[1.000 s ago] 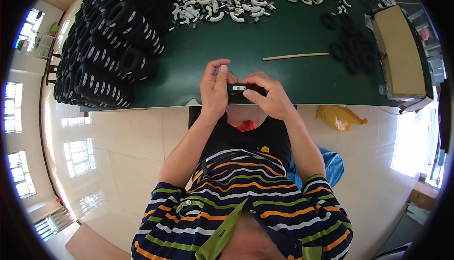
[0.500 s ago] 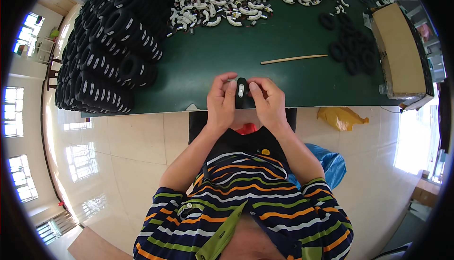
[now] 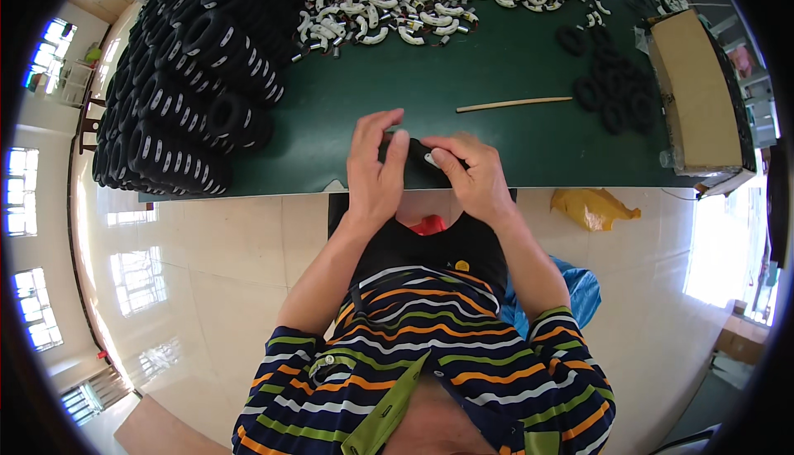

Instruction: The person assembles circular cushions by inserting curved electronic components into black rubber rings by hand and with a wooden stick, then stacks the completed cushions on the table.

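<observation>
Black ring (image 3: 419, 150) with white oval insert (image 3: 431, 160) is now slanted, not upright, at green tabletop (image 3: 314, 145)'s near edge, right hand (image 3: 480, 175) pinching it, left hand (image 3: 375, 170) splayed, hold unclear, likely mid-turn.

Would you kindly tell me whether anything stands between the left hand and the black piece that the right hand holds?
Nothing visible does: the left hand is close beside the black piece, which the right hand grips. Whether the two touch on the left is unclear.
</observation>
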The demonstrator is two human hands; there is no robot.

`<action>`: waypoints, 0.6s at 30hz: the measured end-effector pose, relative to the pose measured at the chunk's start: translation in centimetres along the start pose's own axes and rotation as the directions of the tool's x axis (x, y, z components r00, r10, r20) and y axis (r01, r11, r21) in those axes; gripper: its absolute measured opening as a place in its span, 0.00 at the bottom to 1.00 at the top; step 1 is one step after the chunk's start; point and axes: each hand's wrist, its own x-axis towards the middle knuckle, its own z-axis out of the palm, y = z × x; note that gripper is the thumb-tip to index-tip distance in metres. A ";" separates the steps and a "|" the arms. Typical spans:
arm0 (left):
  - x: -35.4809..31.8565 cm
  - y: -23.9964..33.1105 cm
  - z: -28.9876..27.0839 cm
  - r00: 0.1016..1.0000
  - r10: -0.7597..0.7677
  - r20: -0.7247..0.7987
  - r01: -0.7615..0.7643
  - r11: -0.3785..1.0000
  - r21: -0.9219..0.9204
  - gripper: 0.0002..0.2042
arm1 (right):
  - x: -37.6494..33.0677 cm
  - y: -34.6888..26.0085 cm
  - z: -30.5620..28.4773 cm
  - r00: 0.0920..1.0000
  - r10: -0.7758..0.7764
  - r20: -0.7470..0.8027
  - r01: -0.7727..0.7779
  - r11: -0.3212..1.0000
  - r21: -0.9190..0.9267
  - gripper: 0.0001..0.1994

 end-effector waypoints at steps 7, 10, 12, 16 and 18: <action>-1.3 -1.0 1.8 0.966 -0.188 0.180 0.211 0.970 -0.119 0.12 | 0.1 1.9 2.5 0.987 0.155 -0.049 -0.149 0.982 0.120 0.11; -0.7 -0.6 2.3 0.921 -0.370 0.122 0.388 0.901 -0.193 0.11 | 1.0 1.5 2.7 0.985 0.165 -0.060 -0.154 0.975 0.161 0.14; -0.8 -1.3 2.8 0.913 -0.391 0.122 0.409 0.872 -0.269 0.11 | 1.2 1.9 2.0 0.986 0.165 -0.033 -0.158 0.975 0.155 0.16; -0.2 -0.8 3.2 0.917 -0.371 0.146 0.398 0.864 -0.308 0.13 | 1.7 1.9 0.7 0.969 0.226 0.103 -0.246 0.932 0.266 0.18; 0.2 -1.0 3.4 0.902 -0.398 0.167 0.432 0.844 -0.317 0.14 | 2.0 2.1 0.6 0.927 0.325 0.189 -0.370 0.876 0.309 0.18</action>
